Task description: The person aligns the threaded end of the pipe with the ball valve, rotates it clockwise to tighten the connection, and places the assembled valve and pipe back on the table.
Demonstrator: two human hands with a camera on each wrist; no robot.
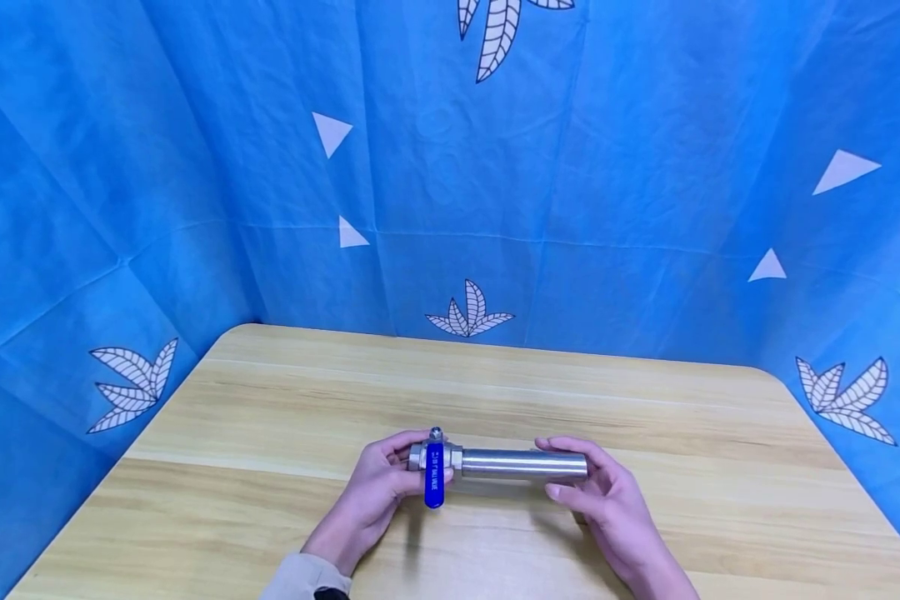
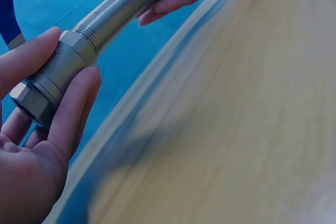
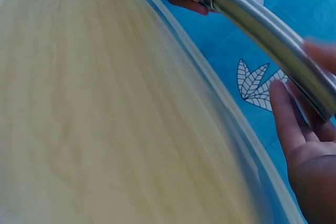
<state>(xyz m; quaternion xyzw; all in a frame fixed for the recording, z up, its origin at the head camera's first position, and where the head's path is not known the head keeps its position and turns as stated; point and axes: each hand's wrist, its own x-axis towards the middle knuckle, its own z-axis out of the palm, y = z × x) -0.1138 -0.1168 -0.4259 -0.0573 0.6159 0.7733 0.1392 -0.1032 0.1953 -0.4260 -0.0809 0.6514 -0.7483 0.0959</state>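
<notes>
A steel ball valve with a blue lever handle is held off the table by my left hand. In the left wrist view, thumb and fingers grip the valve body from both sides. A straight steel pipe extends rightward from the valve, with several bare threads showing at the joint. Around the pipe's far end is my right hand, its fingers loosely spread. In the right wrist view the fingers lie beneath the pipe, and the thumb is blurred over it.
A light wood-grain table with rounded back corners lies beneath the hands. Blue cloth printed with white leaves and triangles hangs behind and along both sides. Shadows of the hands and valve fall on the tabletop.
</notes>
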